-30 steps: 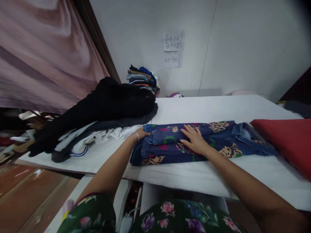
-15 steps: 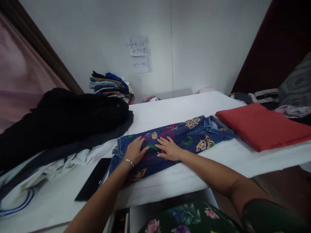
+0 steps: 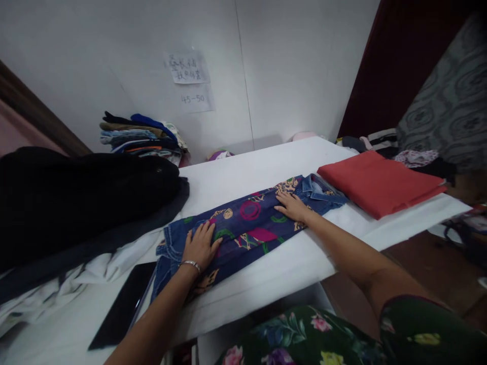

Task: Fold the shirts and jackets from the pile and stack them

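Note:
A blue denim shirt (image 3: pixel 251 223) with pink, green and tan prints lies folded into a long strip on the white table. Its collar points right, toward a folded red cloth (image 3: pixel 376 182). My left hand (image 3: pixel 200 245) rests flat on the shirt's left part, fingers spread, a bracelet at the wrist. Near the collar end, my right hand (image 3: pixel 292 207) also lies flat with its fingers apart. Both palms press on the cloth, and neither grips it. A black flat panel (image 3: pixel 124 306) lies left of my left forearm.
Black garments (image 3: pixel 87 197) are heaped at the left, above a pale garment (image 3: pixel 114 263). Behind them stands a stack of folded clothes (image 3: pixel 142 137) by the wall. Paper notes (image 3: pixel 190 76) hang on the wall. More clothing (image 3: pixel 382 139) lies beyond the table at the right.
My right hand has slid right along the shirt, from its middle toward the collar. The left hand stays on the left part. The view has turned to the right.

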Demonstrator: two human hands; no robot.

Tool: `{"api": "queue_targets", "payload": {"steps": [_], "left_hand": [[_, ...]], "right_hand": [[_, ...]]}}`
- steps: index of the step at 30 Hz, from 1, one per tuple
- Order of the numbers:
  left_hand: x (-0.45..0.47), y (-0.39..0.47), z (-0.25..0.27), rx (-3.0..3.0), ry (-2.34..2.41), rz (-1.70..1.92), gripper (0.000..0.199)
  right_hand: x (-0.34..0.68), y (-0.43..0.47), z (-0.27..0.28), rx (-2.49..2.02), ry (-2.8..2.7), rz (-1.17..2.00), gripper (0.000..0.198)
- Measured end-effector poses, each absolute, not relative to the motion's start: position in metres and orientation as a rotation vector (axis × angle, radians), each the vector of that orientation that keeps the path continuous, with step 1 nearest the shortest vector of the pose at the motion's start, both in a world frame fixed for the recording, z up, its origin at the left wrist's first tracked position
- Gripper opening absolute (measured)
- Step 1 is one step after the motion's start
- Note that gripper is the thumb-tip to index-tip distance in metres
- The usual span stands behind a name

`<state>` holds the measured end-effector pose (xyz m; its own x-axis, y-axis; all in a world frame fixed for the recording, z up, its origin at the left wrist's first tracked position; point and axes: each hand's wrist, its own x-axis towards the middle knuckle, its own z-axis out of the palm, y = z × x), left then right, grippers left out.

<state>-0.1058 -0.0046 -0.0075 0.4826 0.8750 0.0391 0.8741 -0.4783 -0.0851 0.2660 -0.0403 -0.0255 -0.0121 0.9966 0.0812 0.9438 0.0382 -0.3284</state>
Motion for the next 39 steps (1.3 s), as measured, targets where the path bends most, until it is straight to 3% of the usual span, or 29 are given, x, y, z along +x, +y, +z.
{"api": "queue_targets", "payload": {"steps": [5,10,17,22,32,39], "left_hand": [[-0.105,-0.005,-0.009,-2.626,-1.55,-0.002,0.055],[-0.106,-0.003,-0.009,-2.661,-1.568,-0.036,0.055],[-0.116,-0.015,0.004,-2.762,-1.485,-0.293,0.051],[-0.12,-0.032,0.006,-2.96,-1.363,-0.277,0.038],[-0.098,-0.002,0.03,-2.893,-1.552,-0.48,0.032],[-0.025,0.042,0.041,-2.993,-1.454,-0.34,0.031]], "right_hand": [[0.284,-0.045,-0.011,-1.717,-1.625,0.477,0.05],[0.32,-0.075,0.001,-1.589,-1.273,0.417,0.038],[0.33,-0.117,-0.019,-1.793,-1.486,0.308,0.029],[0.33,-0.118,-0.022,-1.876,-1.712,0.195,0.03],[0.293,-0.059,0.004,-1.794,-1.824,0.176,0.032],[0.263,-0.033,-0.013,-1.901,-1.793,0.065,0.026]]}}
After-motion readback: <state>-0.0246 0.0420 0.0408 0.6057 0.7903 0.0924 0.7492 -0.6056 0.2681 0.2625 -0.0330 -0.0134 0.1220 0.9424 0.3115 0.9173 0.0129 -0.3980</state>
